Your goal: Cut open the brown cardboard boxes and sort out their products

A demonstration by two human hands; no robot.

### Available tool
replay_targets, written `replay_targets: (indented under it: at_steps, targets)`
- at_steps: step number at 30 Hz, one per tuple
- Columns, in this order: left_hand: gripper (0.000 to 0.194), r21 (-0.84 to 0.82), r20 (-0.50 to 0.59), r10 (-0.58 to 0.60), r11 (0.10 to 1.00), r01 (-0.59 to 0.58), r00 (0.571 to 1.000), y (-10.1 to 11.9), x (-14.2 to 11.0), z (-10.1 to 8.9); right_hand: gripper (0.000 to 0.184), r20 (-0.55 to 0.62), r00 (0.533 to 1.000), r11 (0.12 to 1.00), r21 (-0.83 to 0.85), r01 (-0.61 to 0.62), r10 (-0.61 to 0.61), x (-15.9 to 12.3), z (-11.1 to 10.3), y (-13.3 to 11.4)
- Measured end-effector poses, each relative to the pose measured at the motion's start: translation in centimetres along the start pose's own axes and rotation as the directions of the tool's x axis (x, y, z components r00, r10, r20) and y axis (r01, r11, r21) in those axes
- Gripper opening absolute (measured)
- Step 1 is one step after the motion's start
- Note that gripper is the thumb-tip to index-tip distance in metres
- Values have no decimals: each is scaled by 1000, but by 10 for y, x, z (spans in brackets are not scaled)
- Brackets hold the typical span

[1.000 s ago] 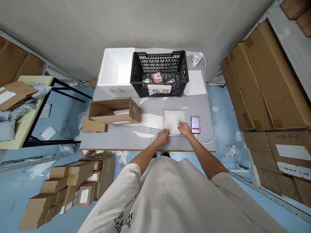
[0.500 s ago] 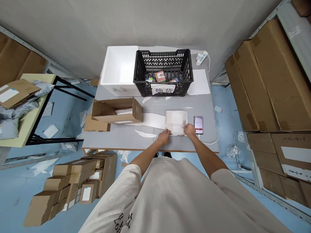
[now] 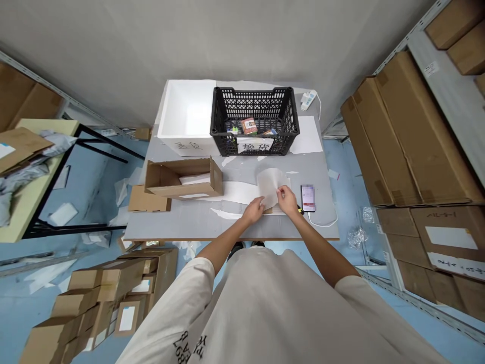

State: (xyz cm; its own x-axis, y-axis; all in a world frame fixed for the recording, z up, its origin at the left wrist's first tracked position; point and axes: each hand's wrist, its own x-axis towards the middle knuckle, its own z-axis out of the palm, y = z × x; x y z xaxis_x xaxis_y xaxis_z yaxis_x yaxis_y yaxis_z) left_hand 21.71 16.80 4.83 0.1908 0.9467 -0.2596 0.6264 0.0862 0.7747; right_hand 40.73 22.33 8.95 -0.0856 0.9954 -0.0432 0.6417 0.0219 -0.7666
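Observation:
A thin whitish sheet of paper [image 3: 270,182] bends upward over the front middle of the table. My right hand [image 3: 288,201] pinches its right edge between thumb and fingers. At the sheet's lower left corner, my left hand [image 3: 253,210] has its fingers closed on the edge. Part of a flat pale packet or stack [image 3: 279,210] shows beneath the sheet; the rest is covered. Just right of my right hand lies a phone [image 3: 308,197] with its screen lit. A small yellow and black thing [image 3: 300,209] shows beside my right wrist, too small to name.
An open cardboard box [image 3: 184,191] with white paper inside stands to the left. Behind are a white foam box [image 3: 187,143] and a black plastic crate [image 3: 254,132] holding small packs. A power strip [image 3: 308,99] lies at the back right. Cartons [image 3: 413,136] fill the right-hand shelf.
The paper lay flat under both hands; now my right hand has lifted its right side and moved it leftward, curling the sheet. A small yellow and black thing now shows by my right wrist.

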Motion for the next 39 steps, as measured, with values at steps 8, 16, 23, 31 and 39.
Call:
replay_targets:
  at_steps: [8,16,23,31,39]
  targets:
    - [50,-23,-265,94,994,-104,960,-12,-9,-41,24,298,954,918,380,-109,-10,-9,64,-47]
    - [30,460,-35,-145,876,145,989,-46,-18,-67,25,188,957,961,-205,-183,222,-13,52,-7]
    - [38,548,-74,-173,816,185,982,-38,-12,-64,53,13,881,754,-523,-397,473,-6,21,49]
    - [42,315,192,-86,949,21,978,-11,10,-17,62,24,851,717,-551,-427,525,2,23,68]
    - [50,295,103,-350,905,307,931,-12,27,3,61,33,836,715,-538,-446,547,7,24,72]
